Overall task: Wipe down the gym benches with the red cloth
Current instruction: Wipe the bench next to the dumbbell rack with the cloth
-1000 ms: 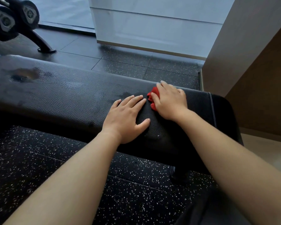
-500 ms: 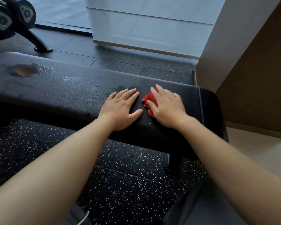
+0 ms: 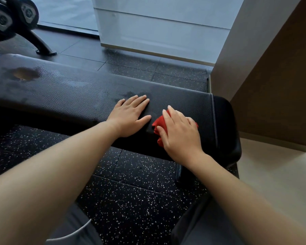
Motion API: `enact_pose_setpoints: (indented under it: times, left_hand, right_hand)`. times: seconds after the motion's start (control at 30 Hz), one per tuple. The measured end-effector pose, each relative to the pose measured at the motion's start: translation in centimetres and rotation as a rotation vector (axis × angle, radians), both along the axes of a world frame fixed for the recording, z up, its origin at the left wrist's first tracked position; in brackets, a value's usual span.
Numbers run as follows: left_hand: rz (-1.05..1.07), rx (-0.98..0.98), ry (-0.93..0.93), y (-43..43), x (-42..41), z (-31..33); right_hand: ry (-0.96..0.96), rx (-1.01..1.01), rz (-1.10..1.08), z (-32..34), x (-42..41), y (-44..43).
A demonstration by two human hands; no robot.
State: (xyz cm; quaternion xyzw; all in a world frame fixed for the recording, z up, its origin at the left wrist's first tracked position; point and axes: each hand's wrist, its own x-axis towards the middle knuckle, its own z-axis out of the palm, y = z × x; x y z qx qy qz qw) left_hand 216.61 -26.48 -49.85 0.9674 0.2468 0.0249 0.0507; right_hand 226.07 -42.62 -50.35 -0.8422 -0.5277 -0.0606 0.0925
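Observation:
A long black padded gym bench (image 3: pixel 69 92) runs from the left to the right of the view. My right hand (image 3: pixel 179 133) presses a crumpled red cloth (image 3: pixel 159 125) flat onto the bench's near edge, close to its right end; most of the cloth is hidden under the palm. My left hand (image 3: pixel 130 115) lies flat on the pad just left of the cloth, fingers spread, holding nothing. A dull worn or wet patch (image 3: pixel 24 74) shows on the pad far to the left.
Dumbbells on a dark rack (image 3: pixel 12 15) stand at the back left. A white wall panel (image 3: pixel 159 30) and a brown wall (image 3: pixel 281 85) close off the back and right. Speckled black rubber floor (image 3: pixel 134 191) lies under the bench; pale flooring (image 3: pixel 272 174) is at right.
My right hand has slid the red cloth from the far side of the pad toward its near edge. My left hand has stayed flat in place.

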Motion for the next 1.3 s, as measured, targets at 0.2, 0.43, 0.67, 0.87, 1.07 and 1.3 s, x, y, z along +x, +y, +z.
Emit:
enact_pose_setpoints:
  times: [0.2,0.43,0.67,0.87,1.07,1.3]
  left_hand:
    - [0.006,0.028,-0.028,3.2,-3.5,0.2]
    - [0.06,0.073,-0.064,3.4,-3.5,-0.2]
    - [0.074,0.068,-0.041,3.0,-3.7,-0.3]
    - [0.069,0.077,-0.061,3.3,-3.7,-0.7]
    - [0.068,0.082,-0.078,3.6,-3.5,-0.7]
    - [0.091,0.1,-0.077,3.7,-3.4,-0.6]
  right_hand:
    - [-0.128,0.048,-0.009,-0.7,-1.2,-2.4]
    - [-0.037,0.052,-0.039,-0.5,-3.4,3.8]
    - [-0.019,0.015,-0.001,-0.1,-3.4,3.9]
    - [0.007,0.006,-0.027,0.6,-2.6,4.2]
    - [0.025,-0.077,-0.011,1.2,2.5,11.2]
    - [0.066,-0.08,-0.065,1.7,5.3,16.8]
